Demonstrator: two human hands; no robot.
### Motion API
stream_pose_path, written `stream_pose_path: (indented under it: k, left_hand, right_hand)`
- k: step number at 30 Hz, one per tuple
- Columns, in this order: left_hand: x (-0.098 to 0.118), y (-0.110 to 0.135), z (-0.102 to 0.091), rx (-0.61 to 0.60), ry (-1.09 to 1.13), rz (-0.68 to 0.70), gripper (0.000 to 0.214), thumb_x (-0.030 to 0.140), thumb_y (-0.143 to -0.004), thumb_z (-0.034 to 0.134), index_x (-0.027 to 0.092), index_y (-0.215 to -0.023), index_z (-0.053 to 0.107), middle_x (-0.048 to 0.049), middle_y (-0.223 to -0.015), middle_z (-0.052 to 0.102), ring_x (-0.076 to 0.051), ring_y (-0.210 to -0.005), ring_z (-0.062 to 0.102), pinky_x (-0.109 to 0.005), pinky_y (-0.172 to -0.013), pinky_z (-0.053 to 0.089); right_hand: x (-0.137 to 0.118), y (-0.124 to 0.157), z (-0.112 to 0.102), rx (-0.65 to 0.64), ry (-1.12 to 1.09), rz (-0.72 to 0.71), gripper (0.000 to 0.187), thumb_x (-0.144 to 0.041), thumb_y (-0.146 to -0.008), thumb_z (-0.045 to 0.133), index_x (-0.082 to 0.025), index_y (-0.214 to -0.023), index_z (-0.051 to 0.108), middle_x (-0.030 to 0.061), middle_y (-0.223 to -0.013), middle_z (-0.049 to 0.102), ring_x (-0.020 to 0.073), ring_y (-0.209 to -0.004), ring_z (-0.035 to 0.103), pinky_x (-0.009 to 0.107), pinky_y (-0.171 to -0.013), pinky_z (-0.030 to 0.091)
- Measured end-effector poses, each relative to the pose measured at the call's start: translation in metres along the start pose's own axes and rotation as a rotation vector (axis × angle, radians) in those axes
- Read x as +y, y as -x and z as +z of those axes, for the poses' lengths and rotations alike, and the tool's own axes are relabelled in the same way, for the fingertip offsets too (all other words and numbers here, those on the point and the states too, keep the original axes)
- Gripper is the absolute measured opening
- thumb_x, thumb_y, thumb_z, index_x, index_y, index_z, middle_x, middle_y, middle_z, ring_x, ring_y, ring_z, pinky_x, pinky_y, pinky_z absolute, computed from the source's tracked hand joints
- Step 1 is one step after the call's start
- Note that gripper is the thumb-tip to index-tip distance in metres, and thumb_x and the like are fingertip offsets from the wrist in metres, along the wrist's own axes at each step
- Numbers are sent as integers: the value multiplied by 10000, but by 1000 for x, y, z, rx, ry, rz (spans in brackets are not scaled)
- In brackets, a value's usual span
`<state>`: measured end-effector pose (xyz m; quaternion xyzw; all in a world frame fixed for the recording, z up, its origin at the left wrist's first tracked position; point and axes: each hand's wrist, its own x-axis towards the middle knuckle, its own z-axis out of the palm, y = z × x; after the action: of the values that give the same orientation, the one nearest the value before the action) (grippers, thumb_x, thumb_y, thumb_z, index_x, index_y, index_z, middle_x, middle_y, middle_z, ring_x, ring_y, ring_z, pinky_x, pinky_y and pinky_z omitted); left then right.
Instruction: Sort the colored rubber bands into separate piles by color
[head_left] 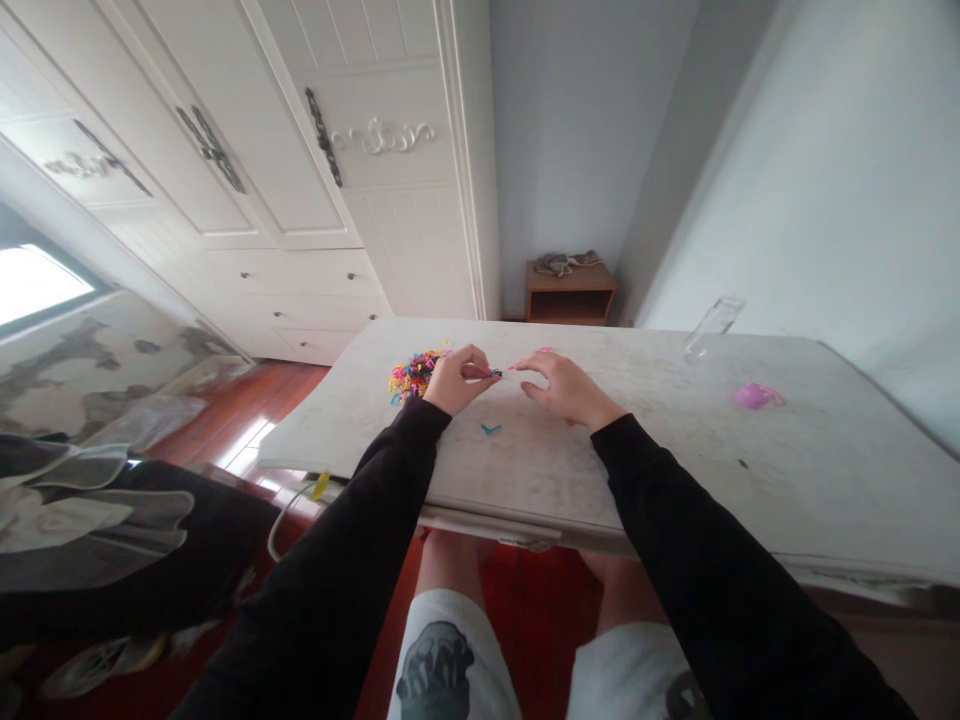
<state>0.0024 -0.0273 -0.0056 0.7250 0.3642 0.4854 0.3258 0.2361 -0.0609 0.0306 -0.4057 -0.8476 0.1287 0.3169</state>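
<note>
My left hand (459, 378) is closed in a pinch over the table, with a small dark piece (496, 373) at its fingertips, too small to name. Just across from it, my right hand (564, 386) has its thumb and index finger apart; I see nothing plainly held there, though a speck of pink shows at the index fingertip. A heap of small multicoloured pieces (409, 378) lies beside and partly behind my left hand. Nearer me on the table is a small blue V-shaped piece (490, 429). A bit of pink (546, 350) shows behind my right hand.
On the right of the white table (675, 480) are a pink, balloon-like object (754, 396) and a clear tube-like container (712, 327), tilted in view. Beyond the table stand a small wooden shelf (571, 305) and a white wardrobe (420, 230). Dark fabric (210, 560) lies at lower left.
</note>
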Motion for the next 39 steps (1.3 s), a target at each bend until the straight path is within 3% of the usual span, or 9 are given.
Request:
stream_pose_path:
  k: [8, 12, 17, 21, 27, 34, 36, 39]
  left_hand:
    - [14, 3, -4, -409, 13, -91, 265, 355, -749, 808, 102, -805, 758, -88, -742, 755, -164, -649, 707, -269, -664, 589]
    - [22, 2, -10, -500, -1, -115, 286, 370, -751, 800, 86, -763, 771, -60, -597, 686, -105, -472, 556, -214, -468, 422]
    - [26, -1, -13, -675, -41, -89, 215, 304, -734, 776, 91, -757, 787, -20, -538, 618, -54, -447, 381, -206, -439, 250]
    - [29, -3, -14, -737, -35, -115, 166, 205, -697, 723, 92, -791, 799, -17, -550, 633, -50, -449, 340, -207, -443, 223]
    - [30, -3, -15, -741, 84, -235, 278, 239, -721, 659, 70, -894, 797, -110, -735, 758, -112, -527, 560, -209, -463, 343]
    - [34, -1, -12, -650, 45, -234, 296, 225, -706, 621, 83, -917, 772, -76, -799, 754, -75, -478, 512, -197, -438, 352]
    - [32, 0, -11, -600, 9, -210, 292, 262, -721, 623, 91, -916, 758, -76, -808, 751, -83, -489, 525, -200, -441, 355]
    - [28, 2, -10, -474, -135, -68, 225, 270, -712, 625, 108, -826, 734, -33, -681, 686, -75, -480, 475, -206, -467, 336]
  right_hand:
    - [5, -2, -3, 122, 61, 113, 298, -133, -852, 616, -175, -1103, 772, 103, -1181, 760, 265, -1150, 678, 408, -1071, 498]
    - [7, -2, -2, 135, 56, 123, 284, -147, -856, 612, -181, -1083, 780, 99, -1177, 764, 264, -1149, 677, 405, -1065, 498]
    - [8, -1, -2, 142, 48, 127, 285, -143, -862, 603, -193, -1079, 780, 86, -1166, 767, 256, -1130, 680, 402, -1053, 502]
    - [8, -2, -3, 152, 57, 127, 270, -140, -856, 613, -187, -1061, 783, 92, -1127, 769, 257, -1080, 683, 402, -1020, 512]
    - [7, -2, -2, 154, 61, 131, 256, -125, -840, 632, -199, -1031, 786, 86, -1086, 769, 244, -1034, 681, 393, -1000, 513]
    - [4, -2, -4, 156, 70, 158, 257, -128, -841, 618, -187, -1029, 783, 95, -1096, 768, 244, -1016, 677, 391, -990, 513]
    - [4, -2, -5, 158, 73, 167, 263, -135, -839, 615, -182, -1036, 782, 94, -1094, 766, 241, -1007, 678, 383, -981, 515]
    - [9, -2, -8, 171, 81, 189, 277, -158, -839, 608, -182, -1055, 780, 96, -1109, 763, 246, -1007, 679, 386, -982, 517]
